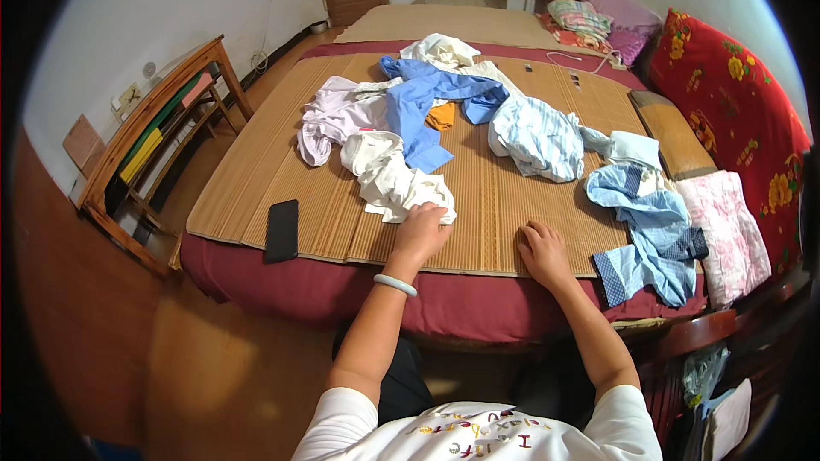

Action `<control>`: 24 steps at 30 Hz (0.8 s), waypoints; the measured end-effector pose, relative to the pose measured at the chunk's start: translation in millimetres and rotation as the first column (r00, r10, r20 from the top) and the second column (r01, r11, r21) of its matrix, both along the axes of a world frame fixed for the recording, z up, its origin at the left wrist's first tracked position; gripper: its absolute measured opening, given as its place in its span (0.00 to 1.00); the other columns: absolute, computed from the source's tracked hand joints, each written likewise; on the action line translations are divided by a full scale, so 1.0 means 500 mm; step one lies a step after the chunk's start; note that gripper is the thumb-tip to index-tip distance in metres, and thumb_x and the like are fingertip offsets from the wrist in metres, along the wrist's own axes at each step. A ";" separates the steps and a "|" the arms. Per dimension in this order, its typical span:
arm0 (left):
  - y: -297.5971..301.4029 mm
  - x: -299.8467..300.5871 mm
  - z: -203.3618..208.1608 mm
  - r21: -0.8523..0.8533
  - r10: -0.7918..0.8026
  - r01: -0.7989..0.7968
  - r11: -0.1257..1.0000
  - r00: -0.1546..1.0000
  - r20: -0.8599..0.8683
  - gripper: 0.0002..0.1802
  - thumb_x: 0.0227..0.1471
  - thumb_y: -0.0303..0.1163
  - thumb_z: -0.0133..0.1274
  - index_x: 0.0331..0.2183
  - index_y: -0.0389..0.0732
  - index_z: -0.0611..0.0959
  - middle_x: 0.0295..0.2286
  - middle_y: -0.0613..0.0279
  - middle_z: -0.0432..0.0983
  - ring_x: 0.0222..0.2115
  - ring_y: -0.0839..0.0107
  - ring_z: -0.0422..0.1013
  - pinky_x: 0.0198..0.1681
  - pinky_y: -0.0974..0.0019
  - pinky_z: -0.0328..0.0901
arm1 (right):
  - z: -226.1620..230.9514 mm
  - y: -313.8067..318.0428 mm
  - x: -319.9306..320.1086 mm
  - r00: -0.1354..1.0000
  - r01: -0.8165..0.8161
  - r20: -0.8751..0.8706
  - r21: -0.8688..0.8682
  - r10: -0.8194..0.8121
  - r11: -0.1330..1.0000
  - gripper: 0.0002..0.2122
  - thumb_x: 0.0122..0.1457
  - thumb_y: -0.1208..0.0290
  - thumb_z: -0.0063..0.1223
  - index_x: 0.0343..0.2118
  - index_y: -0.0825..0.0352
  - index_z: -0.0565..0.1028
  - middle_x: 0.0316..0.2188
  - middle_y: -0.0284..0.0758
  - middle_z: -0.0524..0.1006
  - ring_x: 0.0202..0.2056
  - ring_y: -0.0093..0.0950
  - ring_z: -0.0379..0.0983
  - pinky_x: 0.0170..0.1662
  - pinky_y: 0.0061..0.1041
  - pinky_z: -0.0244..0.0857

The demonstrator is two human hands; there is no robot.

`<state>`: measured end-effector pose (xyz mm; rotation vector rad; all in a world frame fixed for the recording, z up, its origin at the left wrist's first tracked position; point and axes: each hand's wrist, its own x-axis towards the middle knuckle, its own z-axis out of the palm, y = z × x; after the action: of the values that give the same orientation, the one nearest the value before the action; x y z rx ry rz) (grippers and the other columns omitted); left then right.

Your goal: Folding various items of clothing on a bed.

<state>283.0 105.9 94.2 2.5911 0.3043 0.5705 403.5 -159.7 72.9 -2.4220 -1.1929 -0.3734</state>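
My left hand [424, 232], below a pale bangle [395, 284], grips the lower right edge of a crumpled white garment [389, 179]. Its fingertips are partly hidden by the hand and the cloth. My right hand [545, 252] lies palm down on the brown bamboo mat [478, 239], fingers a little apart, holding nothing. Beyond the white garment lie a blue shirt [410, 107], a pale pink garment [335, 115] and a bit of mustard cloth [441, 116]. A light blue and white striped garment [538, 138] is bunched farther right.
A black phone [282, 230] lies by the mat's near left edge. At right are a light blue shirt with dark checked trim [653, 235], a pink-and-white cloth [724, 235] and a red floral bundle [730, 111]. A wooden rack [166, 115] stands left of the bed.
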 end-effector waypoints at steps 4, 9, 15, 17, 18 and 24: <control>-0.012 -0.007 0.006 0.068 0.038 -0.033 0.997 0.997 -0.073 0.18 0.44 0.35 0.60 0.39 0.39 0.83 0.41 0.53 0.75 0.44 0.52 0.69 0.48 0.54 0.67 | 0.018 0.036 0.007 0.993 -0.058 -0.102 0.040 0.062 0.998 0.15 0.56 0.65 0.54 0.45 0.66 0.76 0.49 0.40 0.74 0.51 0.41 0.68 0.55 0.41 0.59; -0.017 -0.009 0.021 0.169 0.109 -0.073 0.983 0.971 -0.214 0.21 0.43 0.36 0.62 0.42 0.42 0.82 0.39 0.53 0.74 0.41 0.53 0.72 0.46 0.54 0.68 | 0.024 0.134 0.028 0.976 -0.172 -0.119 0.103 0.184 0.980 0.13 0.56 0.65 0.54 0.41 0.66 0.78 0.44 0.41 0.76 0.47 0.42 0.71 0.52 0.39 0.63; 0.001 -0.007 -0.012 0.119 0.113 -0.100 0.988 0.987 -0.113 0.12 0.44 0.33 0.60 0.33 0.40 0.79 0.33 0.51 0.77 0.37 0.51 0.75 0.40 0.51 0.69 | 0.034 0.299 0.056 0.927 -0.237 -0.278 0.090 0.253 0.967 0.13 0.55 0.66 0.54 0.40 0.68 0.77 0.41 0.45 0.76 0.44 0.45 0.72 0.47 0.40 0.65; 0.003 -0.010 -0.013 0.053 0.114 -0.107 0.993 0.981 -0.155 0.09 0.45 0.29 0.56 0.33 0.40 0.78 0.31 0.50 0.78 0.35 0.50 0.75 0.39 0.49 0.69 | 0.023 0.355 0.065 0.918 -0.198 -0.318 0.154 0.238 0.968 0.13 0.55 0.67 0.54 0.40 0.68 0.77 0.41 0.45 0.76 0.44 0.45 0.72 0.48 0.40 0.65; -0.001 -0.013 0.001 0.043 0.108 -0.102 0.994 0.984 -0.145 0.07 0.46 0.27 0.52 0.32 0.40 0.77 0.28 0.49 0.79 0.33 0.48 0.75 0.37 0.47 0.68 | 0.018 0.379 0.068 0.917 -0.203 -0.318 0.153 0.243 0.967 0.13 0.55 0.67 0.54 0.40 0.68 0.77 0.41 0.45 0.76 0.44 0.45 0.72 0.48 0.40 0.65; -0.015 0.003 0.008 0.126 0.126 -0.100 0.987 0.966 -0.224 0.08 0.48 0.28 0.50 0.33 0.39 0.79 0.27 0.50 0.80 0.31 0.50 0.77 0.35 0.49 0.69 | 0.029 0.513 0.093 0.957 -0.232 -0.105 0.292 0.272 0.928 0.11 0.53 0.70 0.56 0.39 0.66 0.78 0.40 0.43 0.77 0.44 0.45 0.72 0.49 0.39 0.65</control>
<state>284.5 98.6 98.4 2.7692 0.5134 0.3305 449.8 96.7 87.5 -1.9923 -1.2753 -0.2609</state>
